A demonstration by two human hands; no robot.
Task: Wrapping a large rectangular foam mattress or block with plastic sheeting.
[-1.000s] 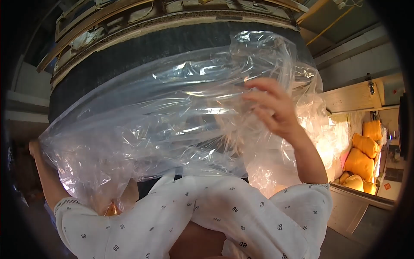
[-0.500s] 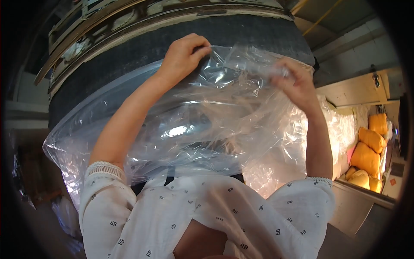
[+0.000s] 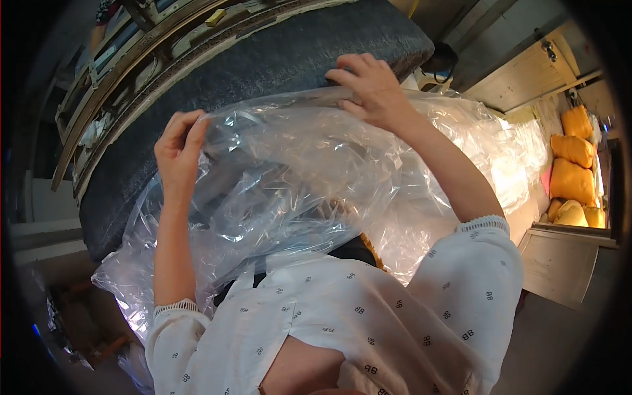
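Observation:
A large, crumpled sheet of clear plastic film [image 3: 316,155] drapes over my lap and along the front of a long dark padded surface [image 3: 276,59]. On the left, my left hand [image 3: 179,141] is closed, pinching the film's upper edge between thumb and fingers. My right hand [image 3: 372,89] lies farther right at the same edge, over the dark surface. Its fingers and thumb are apart, with the film running beneath them. Between the two hands the edge is stretched fairly straight. Lower down, the film bunches into shiny folds.
A frame of wooden and metal rails [image 3: 125,85] runs behind the dark surface, with a small yellow block [image 3: 215,18] on it. Stacked orange bundles [image 3: 571,181] stand at the right, near wooden panels [image 3: 559,263]. More film is heaped at the right.
My left hand has moved left and nearer, keeping the film edge pinched. My right hand has moved left and farther away, its fingers now spread. The view has shifted.

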